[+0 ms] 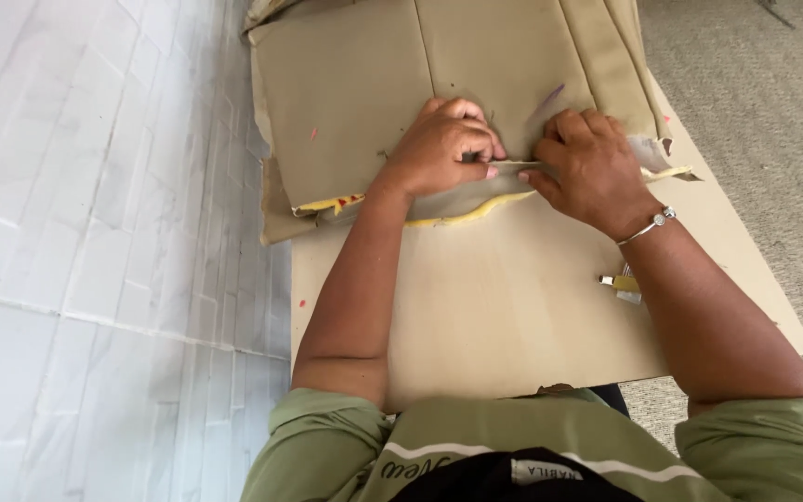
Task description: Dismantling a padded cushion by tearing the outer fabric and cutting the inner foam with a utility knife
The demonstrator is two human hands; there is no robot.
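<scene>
Two bare hands show in the upper middle of the frame: one left hand [440, 147] and one right hand [590, 167]. One silver bracelet [648, 226] circles the right wrist. One folded khaki fabric piece [355, 84] fills the upper centre, with one yellow trim strip [462, 216] along its lower edge. One cardboard sheet [504, 307] lies under it in the middle of the frame. One small yellow-handled tool [621, 284] sits at centre right, partly hidden by the forearm. Two green sleeves [313, 446] appear at the bottom corners.
</scene>
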